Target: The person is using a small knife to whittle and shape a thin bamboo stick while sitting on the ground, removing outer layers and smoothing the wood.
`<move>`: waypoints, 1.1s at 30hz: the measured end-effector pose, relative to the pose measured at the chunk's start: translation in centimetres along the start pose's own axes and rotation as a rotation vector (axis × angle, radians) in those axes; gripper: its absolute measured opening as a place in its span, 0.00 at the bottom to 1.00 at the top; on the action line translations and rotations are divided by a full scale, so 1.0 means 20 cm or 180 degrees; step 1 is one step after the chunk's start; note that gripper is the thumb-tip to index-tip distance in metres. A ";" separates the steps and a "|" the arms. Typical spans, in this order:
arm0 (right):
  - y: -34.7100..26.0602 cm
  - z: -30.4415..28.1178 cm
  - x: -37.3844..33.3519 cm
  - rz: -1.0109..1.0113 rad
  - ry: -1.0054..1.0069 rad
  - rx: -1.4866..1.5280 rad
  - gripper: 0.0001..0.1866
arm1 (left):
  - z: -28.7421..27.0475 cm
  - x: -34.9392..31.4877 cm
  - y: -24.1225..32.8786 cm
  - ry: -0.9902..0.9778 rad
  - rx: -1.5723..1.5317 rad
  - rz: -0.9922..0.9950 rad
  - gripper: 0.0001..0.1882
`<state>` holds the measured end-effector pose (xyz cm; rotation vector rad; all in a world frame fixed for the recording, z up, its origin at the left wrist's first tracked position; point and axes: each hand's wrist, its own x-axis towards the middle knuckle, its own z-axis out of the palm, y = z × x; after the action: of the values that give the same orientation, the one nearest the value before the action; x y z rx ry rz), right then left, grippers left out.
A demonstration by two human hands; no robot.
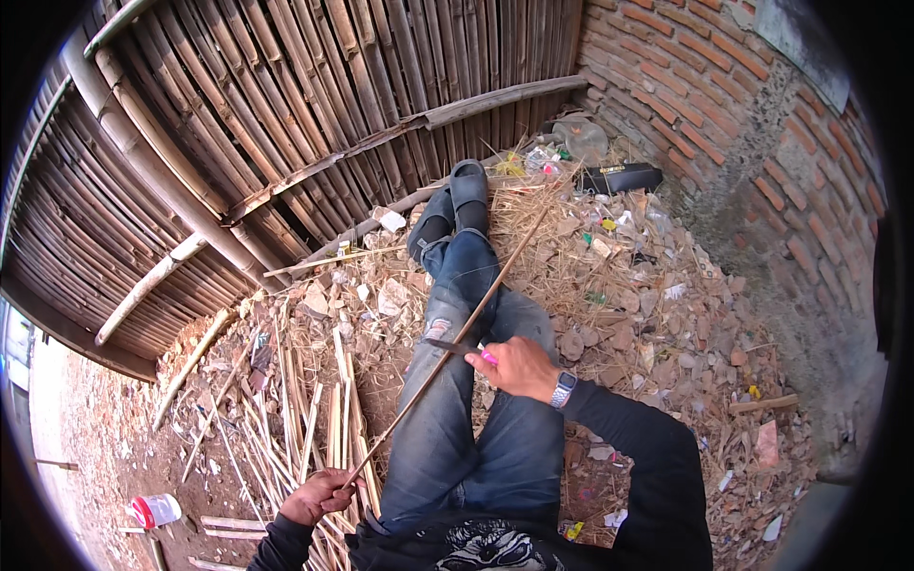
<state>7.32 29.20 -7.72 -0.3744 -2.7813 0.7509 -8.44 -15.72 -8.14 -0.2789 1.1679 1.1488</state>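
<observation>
A long thin bamboo strip [495, 285] runs diagonally across my jeans-clad legs [457, 419], from lower left up toward the rubble at upper right. My left hand [319, 497] grips its near end beside my hip. My right hand [519, 366], with a wristwatch, holds a pink-handled knife [466, 351] whose dark blade lies against the strip over my thigh. My crossed feet in grey sandals [466, 186] rest near the bamboo wall.
A pile of split bamboo sticks [295, 428] lies on the ground to my left. A slatted bamboo wall [286, 114] stands ahead, a brick wall [724, 105] to the right. Straw, broken bricks and litter [647, 285] cover the ground. A plastic bottle [154, 510] lies lower left.
</observation>
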 end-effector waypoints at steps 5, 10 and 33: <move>0.34 -0.16 0.22 0.1053 0.0859 -0.0435 0.35 | -0.04 -0.10 0.03 0.0209 0.0486 0.0223 0.20; 1.20 -0.76 0.09 0.2314 0.2589 -0.0847 0.41 | -0.10 -0.03 0.09 0.0302 0.0994 0.0285 0.20; 0.42 -0.23 0.14 0.1087 0.0792 -0.0345 0.35 | 0.10 0.09 0.00 0.0824 0.1918 0.1341 0.23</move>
<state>7.55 39.22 -7.70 -0.9144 -2.5563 0.5749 -7.34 -13.28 -8.77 0.3050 1.7992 1.0753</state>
